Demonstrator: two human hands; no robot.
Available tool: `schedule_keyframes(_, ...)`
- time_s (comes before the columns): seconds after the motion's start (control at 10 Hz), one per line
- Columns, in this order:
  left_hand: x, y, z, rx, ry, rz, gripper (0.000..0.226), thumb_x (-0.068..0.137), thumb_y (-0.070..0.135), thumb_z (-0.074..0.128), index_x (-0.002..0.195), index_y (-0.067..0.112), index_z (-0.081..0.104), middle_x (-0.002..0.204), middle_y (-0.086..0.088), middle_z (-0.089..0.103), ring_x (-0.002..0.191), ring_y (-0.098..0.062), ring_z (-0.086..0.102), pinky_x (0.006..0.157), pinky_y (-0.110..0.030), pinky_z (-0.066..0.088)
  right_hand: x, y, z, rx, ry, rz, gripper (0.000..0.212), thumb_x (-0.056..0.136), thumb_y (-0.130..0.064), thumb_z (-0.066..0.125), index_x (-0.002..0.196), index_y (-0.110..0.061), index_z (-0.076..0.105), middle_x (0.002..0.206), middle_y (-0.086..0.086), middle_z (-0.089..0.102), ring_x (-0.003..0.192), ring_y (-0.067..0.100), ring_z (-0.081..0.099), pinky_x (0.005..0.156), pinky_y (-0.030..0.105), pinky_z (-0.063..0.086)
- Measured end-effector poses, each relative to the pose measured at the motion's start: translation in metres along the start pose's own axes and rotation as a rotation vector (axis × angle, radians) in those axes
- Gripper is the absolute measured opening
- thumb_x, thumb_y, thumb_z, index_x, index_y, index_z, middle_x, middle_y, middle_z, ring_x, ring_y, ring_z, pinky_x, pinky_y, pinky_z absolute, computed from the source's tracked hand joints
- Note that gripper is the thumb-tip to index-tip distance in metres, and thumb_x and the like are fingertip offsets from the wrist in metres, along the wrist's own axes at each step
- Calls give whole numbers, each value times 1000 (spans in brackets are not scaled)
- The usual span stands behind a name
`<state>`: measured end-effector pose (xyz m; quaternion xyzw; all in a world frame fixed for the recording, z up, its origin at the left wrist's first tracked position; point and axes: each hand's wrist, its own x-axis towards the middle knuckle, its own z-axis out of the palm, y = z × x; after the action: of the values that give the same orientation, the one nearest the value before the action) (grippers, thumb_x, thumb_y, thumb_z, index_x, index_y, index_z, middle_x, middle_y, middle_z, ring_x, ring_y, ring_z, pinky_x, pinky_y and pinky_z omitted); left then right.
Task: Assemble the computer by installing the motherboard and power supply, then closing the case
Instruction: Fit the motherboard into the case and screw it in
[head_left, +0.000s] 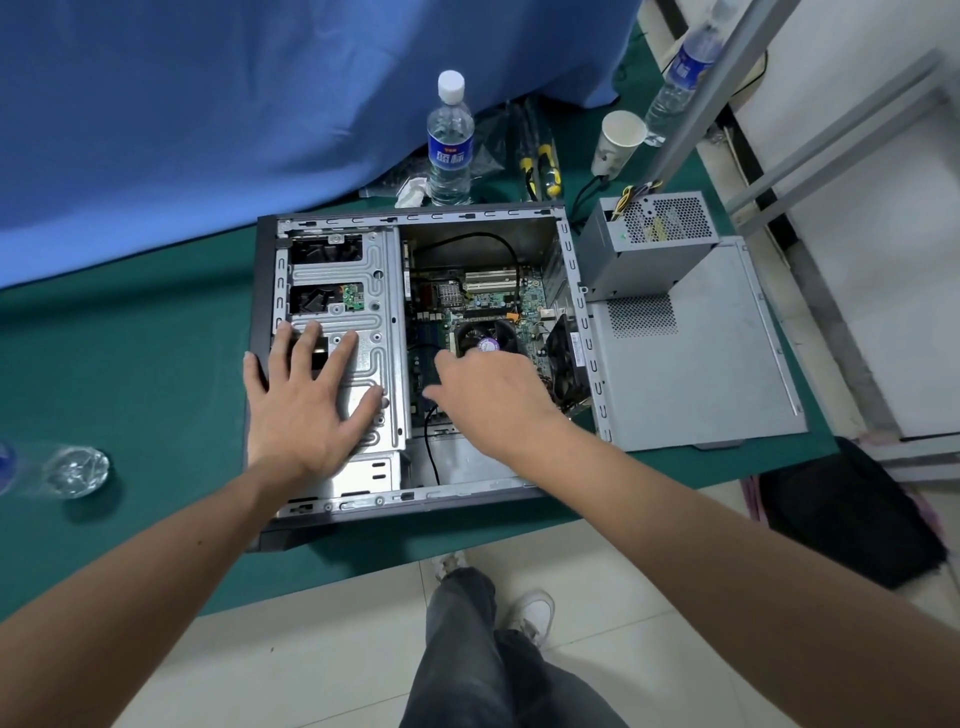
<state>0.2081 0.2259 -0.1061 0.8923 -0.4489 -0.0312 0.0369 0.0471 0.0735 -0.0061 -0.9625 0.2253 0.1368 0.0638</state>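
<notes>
- Open grey steel tower case (524, 492) lies on its side on the green table (156, 332); green printed-circuit motherboard (496, 301) sits inside it, under and beyond the right hand (491, 397).
- Left hand (306, 395): fingers spread flat, pressing the silver stamped drive cage (371, 270); holds nothing.
- Right hand: fingers curl down onto the board just near side of the black CPU fan (485, 335); what they hold, if anything, cannot be told.
- Judgement: board thin, stiff, fragile; handle by edges, not fan or components.
- Boxy grey perforated power supply (647, 244) stands outside the case, far right of the right hand, on the flat grey side panel (696, 374). Judged heavy, rigid; grip by its sides.
- Hidden: fingertips, screw points, near board edge.
</notes>
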Motion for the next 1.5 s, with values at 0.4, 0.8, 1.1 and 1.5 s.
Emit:
schedule_keyframes(0.4,0,0,-1,-5,-9,0,73,92,76,16,153,38,25,160,-8,25,151,-29,4,118,-61,6,0,13,4,173,-69,-108,25,95,-7,52,119,-15,49,110,10,42,61,25,50,49,35,37)
schedule_keyframes(0.8,0,2,-2,-11,-13,0,74,92,76,15,154,37,25,160,-8,24,151,-29,3,118,-61,6,3,14,2,281,-166,-89,34,97,-17,53,129,-18,41,119,11,35,65,26,52,55,36,41)
schedule_keyframes(1.1,0,1,-3,1,-15,-2,74,92,76,15,154,37,24,160,-8,24,151,-29,3,119,-62,6,-2,0,7,-59,29,-55,40,104,-49,35,110,-13,50,85,6,52,55,24,47,44,30,25)
schedule_keyframes(1.5,0,1,-3,-7,-15,-2,73,92,76,16,154,37,24,160,-8,24,152,-28,3,118,-61,5,5,2,2,15,55,-98,20,102,-30,47,113,-13,51,93,6,52,54,19,39,43,29,19)
